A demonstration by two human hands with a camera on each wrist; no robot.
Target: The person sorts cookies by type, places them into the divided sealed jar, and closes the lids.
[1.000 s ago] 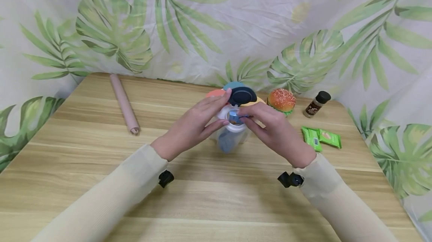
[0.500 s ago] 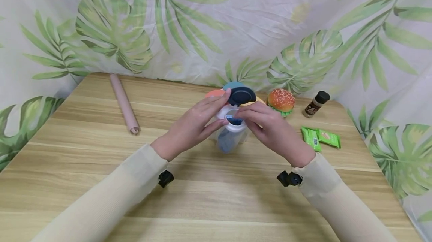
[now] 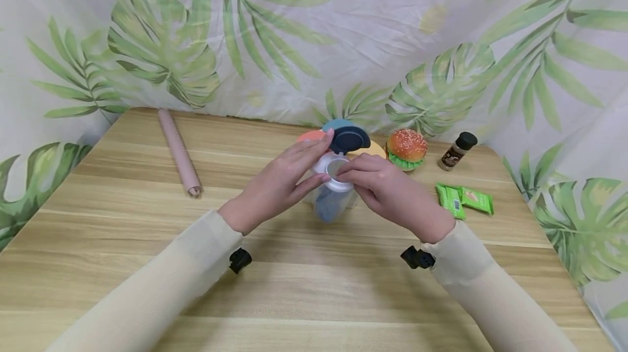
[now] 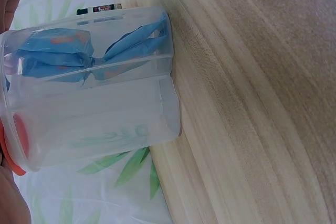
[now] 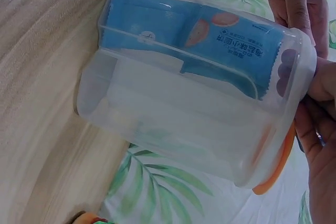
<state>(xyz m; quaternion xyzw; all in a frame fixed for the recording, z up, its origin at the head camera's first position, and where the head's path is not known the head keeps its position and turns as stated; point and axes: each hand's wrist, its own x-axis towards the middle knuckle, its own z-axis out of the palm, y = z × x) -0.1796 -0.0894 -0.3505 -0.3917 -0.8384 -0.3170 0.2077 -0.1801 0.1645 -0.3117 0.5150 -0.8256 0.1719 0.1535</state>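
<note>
A clear plastic container with separate compartments and coloured flip lids stands on the table. Its dark lid is raised over a round white-rimmed mouth. My left hand rests against that lid, fingers straight and thumb at the rim. My right hand reaches into the mouth from the other side. Through the wall in the right wrist view, its fingertips press at the top end of a blue snack packet inside. The left wrist view shows crinkled blue wrapping in the compartment; the neighbouring one looks empty.
A toy hamburger stands right of the container, with a black-capped seasoning bottle farther right. Green snack packets lie in front of them. A rolled pink sheet lies at the left. A leaf-patterned cloth hangs behind the table.
The blue packet has gone down from the mouth into the container, pushed by my right hand, whose fingers are now lower in the opening. My left hand has stayed at the lid.
</note>
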